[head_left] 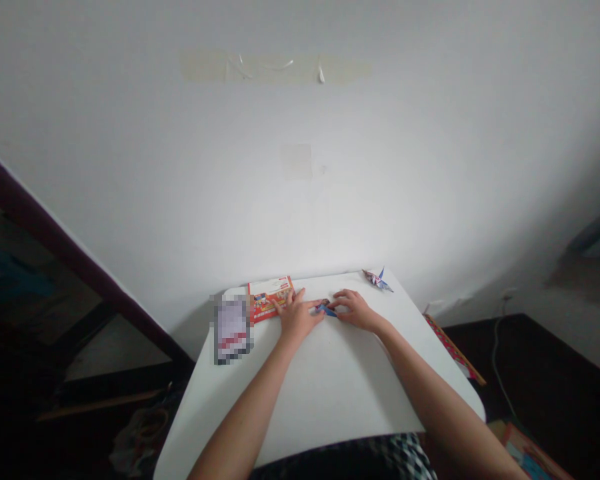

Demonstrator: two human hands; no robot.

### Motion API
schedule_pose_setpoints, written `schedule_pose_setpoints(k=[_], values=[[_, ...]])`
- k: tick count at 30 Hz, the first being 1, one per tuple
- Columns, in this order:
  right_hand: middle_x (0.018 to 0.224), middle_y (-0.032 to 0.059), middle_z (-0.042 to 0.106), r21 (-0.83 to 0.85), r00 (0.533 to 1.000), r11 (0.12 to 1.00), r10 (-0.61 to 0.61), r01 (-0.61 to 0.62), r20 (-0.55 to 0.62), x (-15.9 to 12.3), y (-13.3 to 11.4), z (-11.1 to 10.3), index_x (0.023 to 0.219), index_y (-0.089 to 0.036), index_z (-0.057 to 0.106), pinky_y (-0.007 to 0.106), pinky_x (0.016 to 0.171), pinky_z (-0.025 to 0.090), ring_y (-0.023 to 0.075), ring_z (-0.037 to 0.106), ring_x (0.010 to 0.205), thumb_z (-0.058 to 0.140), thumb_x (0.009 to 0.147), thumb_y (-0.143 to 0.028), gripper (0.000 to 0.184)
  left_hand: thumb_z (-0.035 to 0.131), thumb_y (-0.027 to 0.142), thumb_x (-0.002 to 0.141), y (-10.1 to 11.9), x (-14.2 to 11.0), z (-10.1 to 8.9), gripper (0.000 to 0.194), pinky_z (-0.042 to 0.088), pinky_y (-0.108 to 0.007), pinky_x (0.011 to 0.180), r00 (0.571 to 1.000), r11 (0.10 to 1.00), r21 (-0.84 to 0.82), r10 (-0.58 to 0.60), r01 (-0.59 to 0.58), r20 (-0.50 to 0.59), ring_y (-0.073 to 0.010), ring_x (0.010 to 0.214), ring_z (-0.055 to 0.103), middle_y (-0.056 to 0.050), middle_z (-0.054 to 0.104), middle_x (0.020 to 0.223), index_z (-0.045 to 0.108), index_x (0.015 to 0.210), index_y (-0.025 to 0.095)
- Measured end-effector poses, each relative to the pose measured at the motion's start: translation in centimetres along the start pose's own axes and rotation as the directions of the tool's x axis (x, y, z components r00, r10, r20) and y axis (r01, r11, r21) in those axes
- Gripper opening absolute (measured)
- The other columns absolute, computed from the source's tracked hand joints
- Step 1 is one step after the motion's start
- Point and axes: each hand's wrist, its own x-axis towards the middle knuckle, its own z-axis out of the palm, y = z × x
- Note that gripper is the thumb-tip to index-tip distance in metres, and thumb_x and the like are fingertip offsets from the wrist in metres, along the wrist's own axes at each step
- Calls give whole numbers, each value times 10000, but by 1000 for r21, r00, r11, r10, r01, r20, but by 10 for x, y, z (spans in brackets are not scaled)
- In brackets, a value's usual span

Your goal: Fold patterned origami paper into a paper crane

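Observation:
A small piece of folded paper [325, 309], blue with a patterned part, lies on the white table between my hands. My left hand [298, 316] has its thumb and forefinger at the paper's left side, pinching it, while its other fingers spread toward a red printed packet [260, 313]. From the right, my right hand [354, 310] grips the other end of the paper with bent fingers. Much of the paper is covered by my fingertips. Beyond my right hand, at the table's back right corner, rests a folded paper crane [378, 280] in blue and patterned paper.
A blurred-out phone-like object [233, 330] is on the left of the white table [340, 393]. The table's back edge meets a pale wall [300, 220]. To the left leans a dark-framed mirror-like panel [80, 267]; a cable [497, 360] runs down on the right.

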Motion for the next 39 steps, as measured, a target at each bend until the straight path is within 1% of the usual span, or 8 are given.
schedule_pose_setpoints(k=[5, 10, 14, 17, 21, 28, 33, 39], values=[[1335, 56, 652, 11, 1000, 1000, -2, 2, -11, -1, 0, 0, 1136, -355, 783, 479, 1123, 447, 277, 580, 1284, 752, 816, -192, 360, 750, 578, 815, -2, -1, 3, 337, 70, -790, 1201, 1000, 1000, -9, 11, -11, -10, -405, 1478, 370, -5, 562, 1539, 769, 1143, 505], [1314, 61, 668, 56, 1000, 998, -9, 10, -15, -1, -3, -5, 1077, -331, 800, 490, 1126, 437, 286, 585, 1277, 772, 817, -260, 271, 703, 484, 884, -3, -1, 8, 393, 69, -747, 1238, 995, 997, -30, 65, -67, -73, -367, 1483, 371, -8, 594, 1510, 711, 1275, 445], [1254, 58, 702, 77, 999, 997, -28, 30, -38, -1, -3, -6, 946, -305, 818, 493, 1105, 447, 281, 614, 1230, 716, 871, -295, 128, 714, 434, 887, -4, 2, 12, 217, 41, -761, 1229, 996, 995, -71, 66, -70, -62, -355, 1473, 388, 11, 643, 1448, 784, 1093, 428], [1314, 54, 689, 67, 997, 997, -32, 36, -70, -1, -4, -2, 926, -298, 816, 505, 1122, 428, 289, 594, 1268, 698, 863, -250, 143, 730, 438, 874, -5, 4, 13, 136, 24, -783, 1211, 997, 994, -94, 54, -59, -60, -372, 1469, 382, 11, 648, 1443, 817, 970, 396], [1304, 20, 713, 70, 993, 997, -34, 42, -112, -2, -7, 1, 926, -304, 804, 520, 1141, 412, 296, 560, 1315, 656, 864, -216, 183, 748, 460, 852, -6, 5, 12, 134, 35, -810, 1188, 998, 993, -107, 35, -41, -55, -385, 1448, 400, 18, 657, 1434, 824, 946, 401], [1144, 25, 782, 98, 987, 992, -67, 82, -146, 2, -12, -4, 1075, -310, 792, 481, 1101, 450, 257, 654, 1168, 652, 881, -231, 251, 814, 505, 771, -4, 5, 4, 202, 12, -829, 1177, 1000, 996, -92, 16, -18, -23, -400, 1466, 385, 13, 616, 1482, 822, 961, 436], [1158, 26, 779, 78, 988, 992, -84, 94, -127, 4, -10, -3, 1070, -307, 800, 476, 1096, 442, 255, 648, 1169, 669, 876, -241, 244, 844, 505, 746, -1, 3, -1, 292, 48, -786, 1211, 1000, 996, -80, 30, -29, 5, -398, 1503, 342, -45, 541, 1562, 827, 1009, 380], [1175, 22, 771, 69, 991, 995, -60, 69, -123, 2, -9, -2, 1069, -321, 803, 471, 1101, 442, 260, 637, 1189, 673, 873, -273, 240, 845, 592, 701, 1, -1, -7, 429, 70, -761, 1228, 998, 998, -50, 32, -29, 46, -407, 1513, 339, -39, 486, 1609, 813, 1072, 381]])
